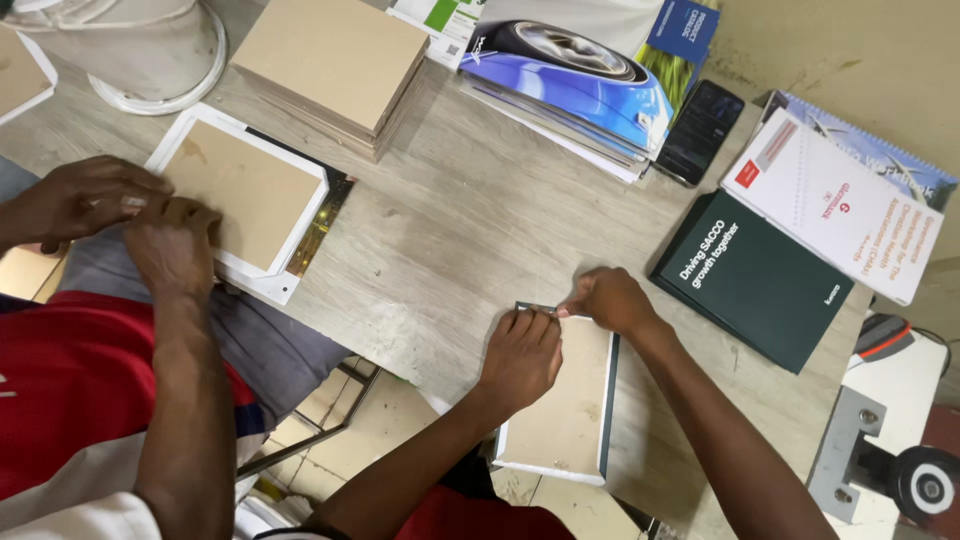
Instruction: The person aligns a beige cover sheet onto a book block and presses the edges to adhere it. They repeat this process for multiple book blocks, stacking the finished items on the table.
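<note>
A frame (565, 420) is laid face down at the table's (440, 230) near edge. Its top edge is pinched by the right hand (608, 298); the left hand (520, 355) is pressed flat beside it, fingers together.

A broad strip of bare worktop (450, 250) runs diagonally through the middle of the frame, wide enough for a hand to pass. At upper left it is hemmed by a stack of brown boards (335, 65) and a white picture frame (245, 195), where a co-worker's hands (130, 215) sit. Upper centre, a pile of magazines (570, 80) and a black phone (700, 130) block the way. At right lie a dark green book (755, 280) and a spiral-bound booklet (850, 195). Lower centre, a small frame (565, 410) overhangs the worktop edge.
</note>
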